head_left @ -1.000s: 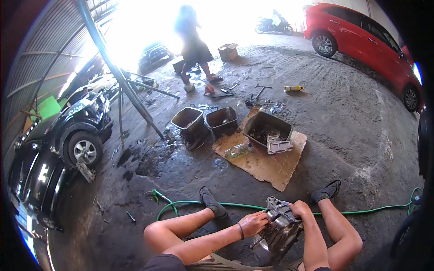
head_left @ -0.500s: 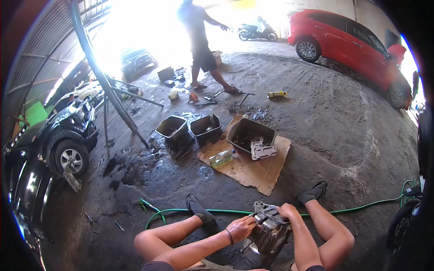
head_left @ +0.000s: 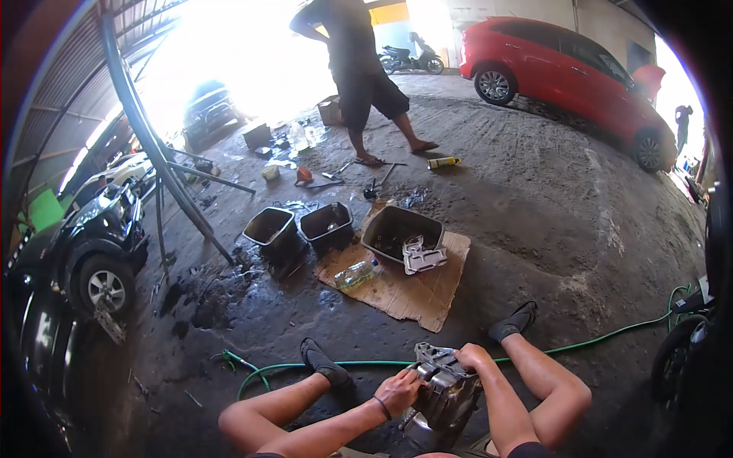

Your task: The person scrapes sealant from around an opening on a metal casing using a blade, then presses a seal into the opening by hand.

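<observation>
A grey cast-metal casing (head_left: 444, 397), like a gearbox or engine housing, stands tilted between my bent legs. My right hand (head_left: 475, 358) is closed around its upper right edge. At the casing's left side my left hand (head_left: 398, 391) has its fingers bent and pressed against the metal. Whether a small part or tool sits under those fingertips is hidden. The casing's top face shows openings and ribs, and its lower end is in shadow near my lap.
A green hose (head_left: 347, 362) runs across the floor behind the casing. Farther out, cardboard (head_left: 427, 301) carries a plastic bottle (head_left: 356, 273) and a black tub (head_left: 374, 243) with a metal part (head_left: 424, 258) on its rim. Another person (head_left: 359, 76) walks beyond; a red car (head_left: 565, 84) stands right.
The other person has moved rightward and closer, one arm now bent. My view has shifted slightly, so the surroundings sit farther left. Both hands stay on the casing.
</observation>
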A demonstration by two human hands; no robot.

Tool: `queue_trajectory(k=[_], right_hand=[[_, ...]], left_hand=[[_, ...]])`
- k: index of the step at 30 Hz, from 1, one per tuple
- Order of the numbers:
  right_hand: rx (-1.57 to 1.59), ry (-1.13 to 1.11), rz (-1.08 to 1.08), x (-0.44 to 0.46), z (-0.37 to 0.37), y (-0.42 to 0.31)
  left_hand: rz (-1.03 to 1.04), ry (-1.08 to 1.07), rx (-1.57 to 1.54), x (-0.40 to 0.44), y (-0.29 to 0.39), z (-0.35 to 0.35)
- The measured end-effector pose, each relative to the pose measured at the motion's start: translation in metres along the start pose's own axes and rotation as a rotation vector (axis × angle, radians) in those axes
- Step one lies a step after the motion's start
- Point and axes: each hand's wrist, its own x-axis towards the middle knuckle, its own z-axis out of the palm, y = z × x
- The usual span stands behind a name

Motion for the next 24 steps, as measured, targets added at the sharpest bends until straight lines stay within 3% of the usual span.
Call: queue_trajectory(k=[16, 18, 20, 21, 23, 24], right_hand=[[-0.022, 0.006, -0.034, 0.003, 0.003, -0.003], [-0.014, 0.049, -0.104, 0.007, 0.009, 0.002], [0.013, -0.023, -0.114, -0.005, -0.006, -0.007], [0.033, -0.097, -0.126, -0.012, -0.009, -0.008], [-0.121, 0.111, -0.32, 0.015, 0.013, 0.006], [-0.109, 0.069, -0.277, 0.015, 0.011, 0.003]], left_hand=[[0.239, -0.102, 0.076, 0.02, -0.031, 0.005], [0.301, -0.127, 0.303, 0.026, -0.046, 0.01], [0.192, 0.061, 0.201, 0.047, -0.055, -0.031], [0.286, 0.073, 0.234, 0.055, -0.076, -0.029], [0.23, 0.161, 0.162, 0.067, -0.081, -0.048], [0.298, 0.175, 0.2, 0.072, -0.077, -0.067]])
